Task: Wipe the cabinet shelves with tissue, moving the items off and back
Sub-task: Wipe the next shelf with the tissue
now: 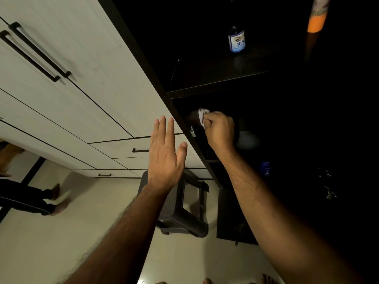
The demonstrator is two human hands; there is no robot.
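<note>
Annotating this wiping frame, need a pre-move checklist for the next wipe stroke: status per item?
1. Crumpled white tissue gripped by right hand: ok.
2. Left hand free, fingers straight, beside the dark cabinet edge: ok.
3. Tissue in contact with the shelf surface: cannot tell, too dark.
4. Upper shelf cleared: not ok, blue-labelled dark bottle stands there.
5. Lower shelves cleared: not ok, small blue bottle there.

I see the tissue (203,116), white and crumpled, bunched in the right grip (219,130); a wad sticks out past the fingertips into the dark cabinet (287,119). Shelf (215,83) above the grip: dark board carrying a small upright bottle (236,39) with blue-and-white label, well apart from the grip. Further right, an orange-and-white can (316,17).
</note>
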